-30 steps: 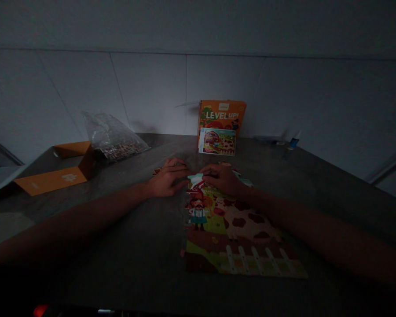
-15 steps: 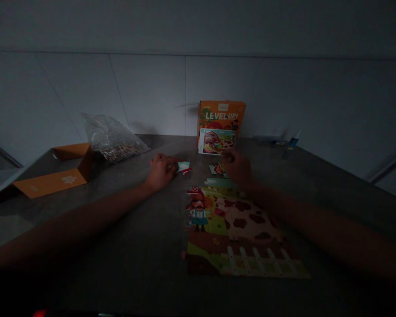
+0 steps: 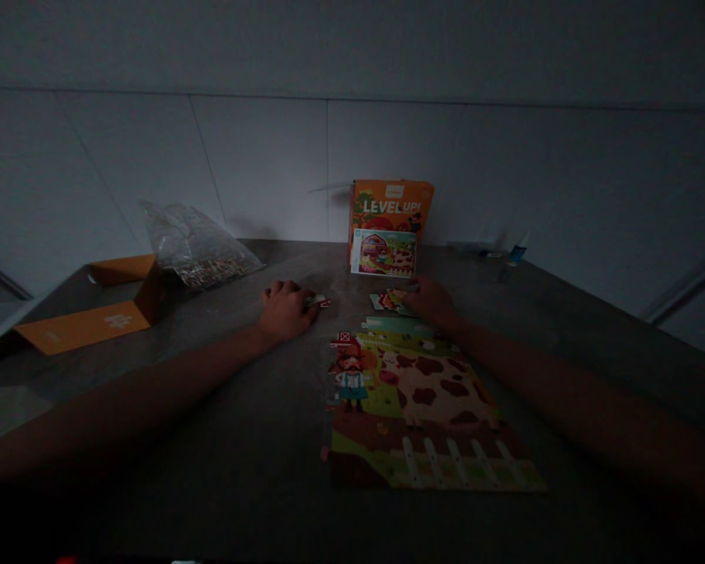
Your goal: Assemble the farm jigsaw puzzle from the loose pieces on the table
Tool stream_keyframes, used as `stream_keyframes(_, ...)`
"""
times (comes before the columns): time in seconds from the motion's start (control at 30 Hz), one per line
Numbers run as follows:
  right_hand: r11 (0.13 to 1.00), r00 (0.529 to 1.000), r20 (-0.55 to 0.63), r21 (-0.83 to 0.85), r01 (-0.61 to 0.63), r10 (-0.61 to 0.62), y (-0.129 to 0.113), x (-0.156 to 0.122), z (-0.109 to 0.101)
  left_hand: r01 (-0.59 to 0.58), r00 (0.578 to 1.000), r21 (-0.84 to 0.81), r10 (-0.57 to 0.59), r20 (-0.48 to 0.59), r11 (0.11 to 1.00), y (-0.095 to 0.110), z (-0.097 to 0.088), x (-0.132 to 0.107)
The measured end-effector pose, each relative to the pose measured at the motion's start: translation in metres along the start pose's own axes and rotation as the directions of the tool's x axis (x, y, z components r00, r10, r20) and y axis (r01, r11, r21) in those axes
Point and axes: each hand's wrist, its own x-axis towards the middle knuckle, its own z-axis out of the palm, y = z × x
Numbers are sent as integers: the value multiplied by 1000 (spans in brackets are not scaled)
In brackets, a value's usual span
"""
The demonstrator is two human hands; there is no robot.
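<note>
A partly built farm jigsaw (image 3: pixel 423 407) with a farmer, a spotted cow and a white fence lies flat on the dark table (image 3: pixel 240 439). My left hand (image 3: pixel 285 312) rests on the table left of the puzzle's top edge, fingers curled over a small piece (image 3: pixel 319 300) that sticks out at its fingertips. My right hand (image 3: pixel 432 301) lies just beyond the puzzle's top edge, its fingers on a few loose pieces (image 3: pixel 389 300). The light is very dim, so finger detail is poor.
The orange puzzle box (image 3: pixel 389 228) stands upright against the wall behind the hands. A clear plastic bag of pieces (image 3: pixel 195 247) and an open orange box lid (image 3: pixel 99 309) lie at the left. A small blue-capped bottle (image 3: pixel 517 251) stands at the back right.
Both hands left the puzzle's top edge. The left hand carried a piece away to the left, and the right hand went back to the loose pieces.
</note>
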Motion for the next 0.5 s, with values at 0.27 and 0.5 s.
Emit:
stream_keyframes(0.27, 978, 999, -9, -202, 46, -49, -7, -16, 4, -405, 911, -10, 403, -83, 914, 9, -23, -2)
stream_keyframes(0.5, 983, 985, -25, -64, 170, -171, -11, -23, 6, -650, 759, -112, 638, -127, 751, 12, -28, -2)
